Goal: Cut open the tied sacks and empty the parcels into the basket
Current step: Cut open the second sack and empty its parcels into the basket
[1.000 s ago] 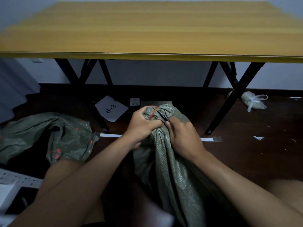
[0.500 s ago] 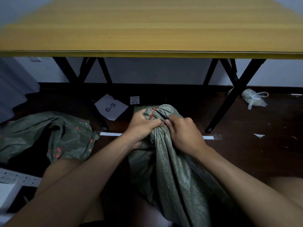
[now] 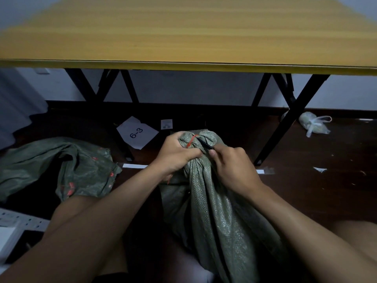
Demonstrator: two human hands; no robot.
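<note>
A green woven sack [image 3: 212,203] stands on the floor between my arms, its neck bunched and bound with a red tie [image 3: 190,141]. My left hand [image 3: 175,155] is clenched around the neck just below the tie. My right hand [image 3: 230,166] grips a thin black blade [image 3: 205,145] whose tip lies against the neck beside the red tie. The sack's contents are hidden. A white perforated basket [image 3: 12,225] shows only partly at the bottom left corner.
A second green sack [image 3: 61,170] lies slumped on the floor to the left. A yellow tabletop [image 3: 183,35] on black legs [image 3: 285,123] spans the view ahead. A paper marked 6-3 [image 3: 137,132] and a tied plastic bag [image 3: 314,124] lie on the dark floor.
The blade's tip has edged up along the sack's neck toward the red tie. Both hands keep their grip in nearly the same place.
</note>
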